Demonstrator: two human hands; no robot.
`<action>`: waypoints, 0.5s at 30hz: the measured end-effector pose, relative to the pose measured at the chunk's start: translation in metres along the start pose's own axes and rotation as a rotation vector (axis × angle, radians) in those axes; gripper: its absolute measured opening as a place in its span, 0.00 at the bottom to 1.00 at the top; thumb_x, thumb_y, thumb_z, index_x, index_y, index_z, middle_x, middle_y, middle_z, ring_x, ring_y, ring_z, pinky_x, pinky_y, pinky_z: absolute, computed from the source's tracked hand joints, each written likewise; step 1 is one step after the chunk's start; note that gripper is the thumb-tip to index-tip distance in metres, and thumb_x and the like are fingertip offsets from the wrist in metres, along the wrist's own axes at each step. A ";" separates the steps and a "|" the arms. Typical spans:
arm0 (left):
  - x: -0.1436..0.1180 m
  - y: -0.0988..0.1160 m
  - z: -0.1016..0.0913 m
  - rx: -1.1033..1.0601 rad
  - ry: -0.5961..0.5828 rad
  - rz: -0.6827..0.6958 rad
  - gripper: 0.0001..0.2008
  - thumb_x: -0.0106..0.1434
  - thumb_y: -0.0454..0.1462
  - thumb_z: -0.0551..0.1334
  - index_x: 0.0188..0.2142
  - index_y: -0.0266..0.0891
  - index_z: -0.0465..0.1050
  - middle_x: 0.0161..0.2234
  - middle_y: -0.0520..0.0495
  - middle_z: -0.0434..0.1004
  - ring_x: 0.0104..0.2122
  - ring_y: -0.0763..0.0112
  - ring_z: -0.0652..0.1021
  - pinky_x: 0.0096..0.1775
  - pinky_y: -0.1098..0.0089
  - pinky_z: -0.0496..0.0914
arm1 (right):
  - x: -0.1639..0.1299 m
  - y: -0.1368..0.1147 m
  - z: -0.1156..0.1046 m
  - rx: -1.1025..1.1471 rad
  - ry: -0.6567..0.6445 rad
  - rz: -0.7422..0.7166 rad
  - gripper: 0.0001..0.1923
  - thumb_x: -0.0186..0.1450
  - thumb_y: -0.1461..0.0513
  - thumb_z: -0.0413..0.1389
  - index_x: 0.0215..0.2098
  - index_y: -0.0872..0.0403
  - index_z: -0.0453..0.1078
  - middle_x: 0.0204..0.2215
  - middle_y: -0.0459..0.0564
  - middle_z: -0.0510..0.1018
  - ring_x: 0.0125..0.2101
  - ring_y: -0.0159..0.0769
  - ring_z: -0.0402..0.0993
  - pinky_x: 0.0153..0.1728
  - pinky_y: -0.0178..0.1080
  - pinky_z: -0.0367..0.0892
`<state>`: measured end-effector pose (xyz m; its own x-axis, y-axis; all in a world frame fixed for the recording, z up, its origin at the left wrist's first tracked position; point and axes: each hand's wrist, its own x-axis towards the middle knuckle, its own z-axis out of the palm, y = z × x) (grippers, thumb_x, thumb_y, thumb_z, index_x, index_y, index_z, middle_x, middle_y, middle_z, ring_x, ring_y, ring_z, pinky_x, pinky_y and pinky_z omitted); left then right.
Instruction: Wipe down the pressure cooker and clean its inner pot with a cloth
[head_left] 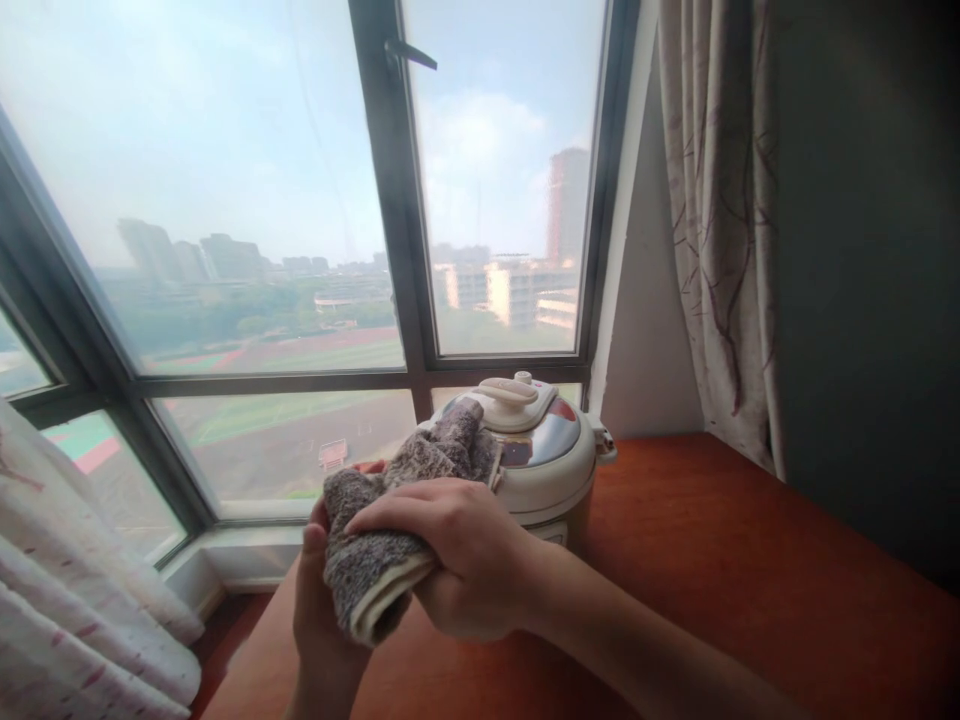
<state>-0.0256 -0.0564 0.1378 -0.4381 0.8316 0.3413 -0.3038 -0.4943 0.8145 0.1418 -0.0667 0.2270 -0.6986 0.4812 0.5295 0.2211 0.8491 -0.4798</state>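
A grey-brown cloth (375,560) with a pale hem is bunched up between my two hands. My left hand (319,600) holds it from the left and below, thumb showing at its edge, with most fingers hidden behind the fabric. From the right, my right hand (469,555) grips the cloth, its fingers curled over the top. Just beyond the hands stands a white pressure cooker (540,490) with a shiny lid and a raised lid handle (508,392). The upper end of the cloth overlaps the cooker's left side in view; whether they touch I cannot tell.
The cooker stands on a reddish-brown wooden table (720,570). Behind it rises a large dark-framed window (386,200) with a handle (412,54). A patterned curtain (724,230) hangs at the right, and another pale curtain (82,590) at the lower left.
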 end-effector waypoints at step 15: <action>-0.028 0.032 0.011 -0.002 0.010 0.068 0.27 0.51 0.46 0.74 0.50 0.43 0.77 0.47 0.46 0.82 0.47 0.55 0.80 0.50 0.61 0.75 | -0.017 -0.004 -0.011 0.723 0.558 0.282 0.12 0.60 0.56 0.55 0.40 0.52 0.74 0.35 0.50 0.79 0.39 0.44 0.77 0.42 0.42 0.73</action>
<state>-0.0137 -0.0925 0.1591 -0.4668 0.7931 0.3912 -0.2747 -0.5505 0.7883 0.1600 -0.0755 0.2275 -0.2169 0.8408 0.4959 -0.2727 0.4356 -0.8578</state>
